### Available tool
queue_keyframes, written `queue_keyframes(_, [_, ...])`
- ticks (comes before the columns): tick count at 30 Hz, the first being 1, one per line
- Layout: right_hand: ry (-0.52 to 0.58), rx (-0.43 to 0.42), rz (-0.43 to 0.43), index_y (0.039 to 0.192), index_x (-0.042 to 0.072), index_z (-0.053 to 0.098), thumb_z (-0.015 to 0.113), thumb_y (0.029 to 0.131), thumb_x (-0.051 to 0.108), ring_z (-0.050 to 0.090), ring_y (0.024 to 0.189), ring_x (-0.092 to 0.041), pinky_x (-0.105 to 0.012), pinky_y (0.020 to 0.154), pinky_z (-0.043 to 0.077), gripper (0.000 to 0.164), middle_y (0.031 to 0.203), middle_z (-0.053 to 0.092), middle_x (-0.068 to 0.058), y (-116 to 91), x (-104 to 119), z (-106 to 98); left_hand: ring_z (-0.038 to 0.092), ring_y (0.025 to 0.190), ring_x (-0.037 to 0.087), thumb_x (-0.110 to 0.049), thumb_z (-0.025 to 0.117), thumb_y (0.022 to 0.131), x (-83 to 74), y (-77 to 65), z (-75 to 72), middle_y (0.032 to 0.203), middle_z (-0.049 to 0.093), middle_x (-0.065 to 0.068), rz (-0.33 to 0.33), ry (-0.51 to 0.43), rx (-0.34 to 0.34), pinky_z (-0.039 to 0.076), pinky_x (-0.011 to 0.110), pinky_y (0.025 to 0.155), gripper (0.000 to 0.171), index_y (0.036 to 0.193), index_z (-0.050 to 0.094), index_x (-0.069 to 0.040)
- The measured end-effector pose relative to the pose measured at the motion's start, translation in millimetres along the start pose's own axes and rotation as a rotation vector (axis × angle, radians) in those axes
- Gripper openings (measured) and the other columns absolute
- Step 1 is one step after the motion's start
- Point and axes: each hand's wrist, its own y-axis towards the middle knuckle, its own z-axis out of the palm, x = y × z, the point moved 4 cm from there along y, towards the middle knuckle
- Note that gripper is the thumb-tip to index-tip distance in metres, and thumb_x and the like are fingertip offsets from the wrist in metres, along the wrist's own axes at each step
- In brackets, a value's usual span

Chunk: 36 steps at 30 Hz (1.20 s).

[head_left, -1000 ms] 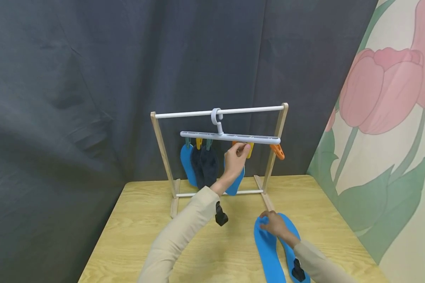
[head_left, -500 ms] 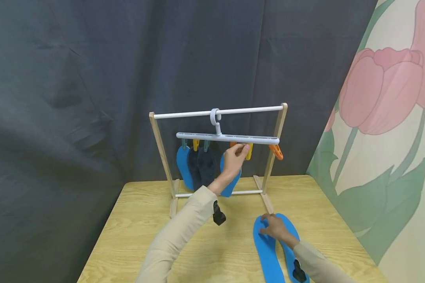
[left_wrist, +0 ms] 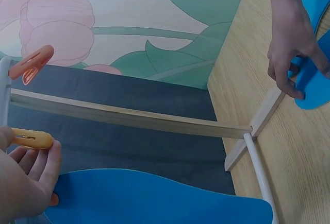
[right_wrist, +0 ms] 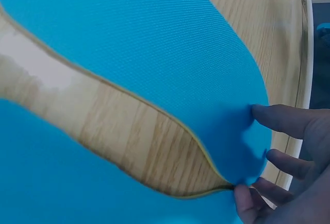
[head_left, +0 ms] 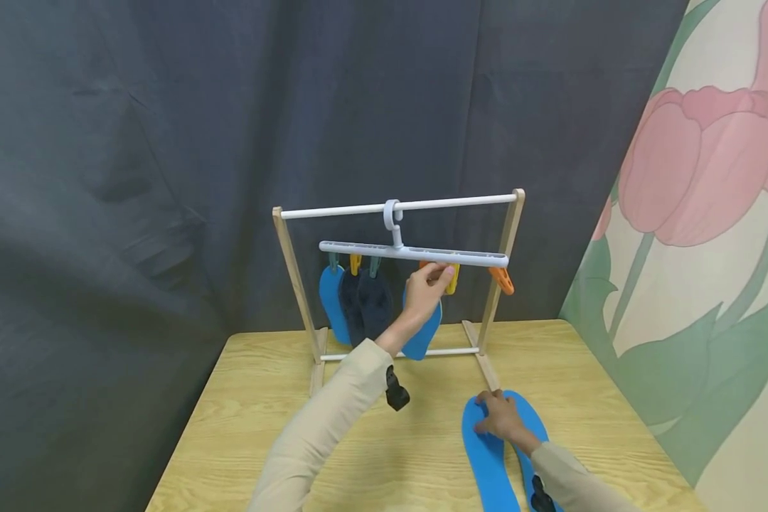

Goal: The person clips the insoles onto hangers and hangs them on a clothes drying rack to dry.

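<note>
My left hand [head_left: 424, 290] is raised at the pale hanger [head_left: 416, 253], its thumb and fingers pinching a yellow clothespin [left_wrist: 33, 139] clipped to the bar. Just left of it, a blue insole [head_left: 425, 338] hangs from an orange clothespin, partly behind the hand. Two more blue insoles [head_left: 491, 462] lie side by side on the table. Over their far ends my right hand [head_left: 502, 416] is spread, fingertips touching the rounded end and edge of one blue insole [right_wrist: 154, 44]. A loose orange clothespin [head_left: 502, 280] hangs tilted at the hanger's right end.
A wooden stand with a white top rod [head_left: 333, 211] carries the hanger by its hook. On the hanger's left hang a blue insole [head_left: 333, 302] and dark, sole-shaped pieces [head_left: 365, 306] on clothespins. A dark curtain [head_left: 134, 178] covers the back.
The left hand stays at the yellow clothespin while the hanger and hanging insole shift slightly. The right hand's fingers have moved a little over the far end of the insole on the table.
</note>
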Motion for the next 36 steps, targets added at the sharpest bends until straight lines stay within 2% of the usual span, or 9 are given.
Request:
queue_keyframes(3, [0.001,-0.025,-0.001,0.116,-0.002,0.061,0.089,0.070,0.007,0.043,0.105,-0.051,-0.058,0.078,0.050,0.055,0.122,0.048,-0.030,1,-2,1,0.070,0.095,0.036,-0.015,0.063,0.099,1.6,0.1,-0.1,0.110,0.069,0.023,-0.012,-0.006,0.010,0.061,0.041,0.076,0.029,0.120,0.066,0.005])
queue_keyframes(11, [0.029,-0.067,-0.016,0.119,0.000,0.060,0.091,0.066,0.004,0.046,0.095,-0.046,-0.053,0.070,0.050,0.062,0.121,0.046,-0.026,1,-4,1,0.070,0.098,0.032,-0.017,0.063,0.099,1.2,1.4,-1.0,0.111,0.068,0.021,-0.040,-0.026,0.037,0.061,0.033,0.078,0.030,0.121,0.066,0.004])
queue_keyframes(14, [0.052,-0.072,-0.012,0.117,0.001,0.059,0.091,0.064,0.002,0.048,0.094,-0.049,-0.056,0.071,0.050,0.062,0.119,0.044,-0.030,2,-4,0,0.069,0.098,0.033,-0.017,0.064,0.099,0.0,2.3,-0.3,0.110,0.068,0.022,-0.032,-0.035,0.044,0.061,0.030,0.076,0.031,0.121,0.066,0.004])
queue_keyframes(17, [0.072,-0.062,-0.003,0.120,0.002,0.056,0.090,0.064,0.001,0.047,0.099,-0.058,-0.065,0.076,0.049,0.065,0.118,0.042,-0.038,3,-4,0,0.070,0.098,0.032,-0.016,0.064,0.098,-1.1,1.9,-0.6,0.110,0.069,0.022,-0.034,-0.034,0.044,0.060,0.027,0.075,0.030,0.120,0.067,0.005])
queue_keyframes(20, [0.072,-0.049,-0.001,0.127,-0.001,0.051,0.090,0.065,0.001,0.047,0.104,-0.061,-0.071,0.083,0.045,0.073,0.113,0.050,-0.040,4,-3,0,0.070,0.096,0.029,-0.017,0.065,0.098,-1.7,0.9,-2.0,0.109,0.069,0.020,-0.041,-0.024,0.037,0.061,0.027,0.074,0.030,0.119,0.067,0.004])
queue_keyframes(24, [0.076,-0.031,0.031,0.135,-0.009,0.043,0.087,0.067,-0.001,0.057,0.096,-0.047,-0.061,0.081,0.050,0.081,0.101,0.061,-0.029,4,-2,0,0.070,0.098,0.028,-0.017,0.064,0.099,-1.5,-1.0,-3.0,0.111,0.069,0.019,-0.059,-0.026,0.047,0.061,0.028,0.076,0.031,0.121,0.066,0.004])
queue_keyframes(29, [0.160,-0.015,0.104,0.133,-0.019,0.039,0.078,0.073,-0.007,0.058,0.083,-0.033,-0.049,0.072,0.056,0.073,0.102,0.059,-0.031,5,-4,-5,0.069,0.102,0.028,-0.017,0.062,0.100,-2.8,-2.0,-3.2,0.112,0.068,0.020,-0.063,-0.026,0.067,0.059,0.024,0.077,0.032,0.123,0.065,0.004])
queue_keyframes(30, [0.178,-0.014,0.112,0.132,-0.020,0.039,0.077,0.075,-0.007,0.059,0.084,-0.034,-0.049,0.074,0.056,0.070,0.103,0.058,-0.032,6,-4,-7,0.068,0.102,0.030,-0.016,0.061,0.100,-9.1,-3.7,-3.9,0.113,0.067,0.021,-0.061,-0.023,0.072,0.060,0.026,0.078,0.032,0.123,0.065,0.005])
queue_keyframes(36, [0.206,-0.009,0.130,0.126,-0.020,0.044,0.072,0.081,-0.007,0.061,0.095,-0.040,-0.054,0.082,0.055,0.055,0.109,0.058,-0.034,9,-6,-16,0.066,0.107,0.034,-0.017,0.059,0.101,-11.6,-2.2,-2.6,0.118,0.065,0.023,-0.062,-0.011,0.119,0.060,0.035,0.083,0.035,0.128,0.062,0.005])
